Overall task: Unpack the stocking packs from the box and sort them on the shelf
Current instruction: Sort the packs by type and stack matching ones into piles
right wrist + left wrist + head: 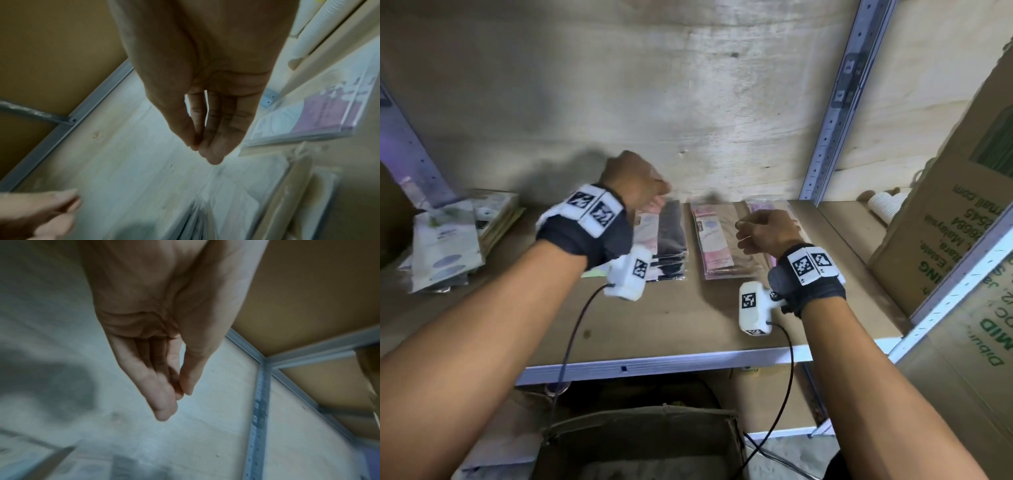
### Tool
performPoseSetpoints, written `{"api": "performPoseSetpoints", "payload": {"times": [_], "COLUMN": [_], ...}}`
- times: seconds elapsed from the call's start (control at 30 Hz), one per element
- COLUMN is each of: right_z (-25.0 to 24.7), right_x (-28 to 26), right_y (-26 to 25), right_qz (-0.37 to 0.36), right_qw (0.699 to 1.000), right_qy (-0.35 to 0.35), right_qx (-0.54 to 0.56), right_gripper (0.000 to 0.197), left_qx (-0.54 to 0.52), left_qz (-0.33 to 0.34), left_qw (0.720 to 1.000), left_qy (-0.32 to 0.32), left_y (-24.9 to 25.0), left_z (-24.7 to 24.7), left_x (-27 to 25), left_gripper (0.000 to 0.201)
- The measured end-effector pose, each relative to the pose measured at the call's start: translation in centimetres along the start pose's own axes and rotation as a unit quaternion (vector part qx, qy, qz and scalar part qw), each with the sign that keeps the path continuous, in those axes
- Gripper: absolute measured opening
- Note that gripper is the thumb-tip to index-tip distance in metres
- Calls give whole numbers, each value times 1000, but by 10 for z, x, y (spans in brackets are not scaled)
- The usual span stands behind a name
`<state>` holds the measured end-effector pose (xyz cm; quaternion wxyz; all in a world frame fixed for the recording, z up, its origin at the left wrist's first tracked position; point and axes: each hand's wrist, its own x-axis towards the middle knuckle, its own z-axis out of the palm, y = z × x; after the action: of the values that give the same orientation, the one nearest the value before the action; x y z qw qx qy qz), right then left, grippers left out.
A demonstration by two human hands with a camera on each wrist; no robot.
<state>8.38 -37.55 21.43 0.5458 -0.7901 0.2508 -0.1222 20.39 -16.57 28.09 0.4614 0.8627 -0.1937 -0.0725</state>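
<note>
On the brown shelf (671,318) lie three stacks of stocking packs side by side: a dark stack (671,240), a beige stack (717,240) and a pink-topped stack (767,205). My left hand (635,185) hovers above the back of the dark stack; in the left wrist view this left hand (176,400) hangs relaxed and holds nothing. My right hand (760,229) is over the beige and pink-topped stacks. In the right wrist view the right hand (203,151) has thumb and fingertips together with nothing between them, beside a purple pack (320,116). The open cardboard box (640,428) stands below the shelf.
A loose pile of white and green packs (448,240) lies at the shelf's left. A large printed carton (955,212) and white ribbed cups (887,205) fill the right bay behind a metal upright (832,113). Sensor cables (571,339) hang from both wrists.
</note>
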Motion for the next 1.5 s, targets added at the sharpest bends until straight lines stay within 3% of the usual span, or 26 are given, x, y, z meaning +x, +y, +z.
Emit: {"api": "performPoseSetpoints", "payload": {"times": [0.23, 0.43, 0.57, 0.73, 0.87, 0.93, 1.03, 1.27, 1.37, 1.5], "right_z": [47, 119, 191, 292, 353, 370, 381, 347, 311, 259], "right_x": [-36, -57, -52, -40, -38, -38, -42, -51, -55, -67], "right_y": [-20, -53, -85, -108, -115, -117, -118, -113, -112, -117], "right_qz": [-86, -113, -114, -85, -67, -51, -24, -2, -48, -138], "right_qw": [993, 981, 971, 957, 957, 954, 955, 949, 959, 958], "right_qy": [-81, -159, -212, -272, -280, -294, -295, -309, -265, -228], "right_qx": [4, -12, -17, -45, -42, -23, 2, 64, 87, 110], "right_gripper": [8, 9, 5, 10, 4, 10, 20, 4, 17, 8], "left_qx": [-166, -130, 14, -53, -73, -88, -124, -112, -203, -395], "left_qz": [-88, -126, -182, -247, -275, -271, -266, -254, -247, -229], "left_qw": [980, 964, 953, 940, 938, 939, 937, 948, 933, 886], "left_qy": [72, 194, 243, 229, 197, 191, 190, 157, 163, 83], "left_y": [-114, -161, -190, -236, -249, -245, -239, -230, -223, -200], "left_z": [-59, -120, -182, -225, -230, -229, -225, -215, -208, -193], "left_x": [-39, -57, -68, -74, -84, -88, -89, -90, -88, -90], "left_gripper": [19, 23, 41, 38, 46, 40, 14, 16, 33, 63]}}
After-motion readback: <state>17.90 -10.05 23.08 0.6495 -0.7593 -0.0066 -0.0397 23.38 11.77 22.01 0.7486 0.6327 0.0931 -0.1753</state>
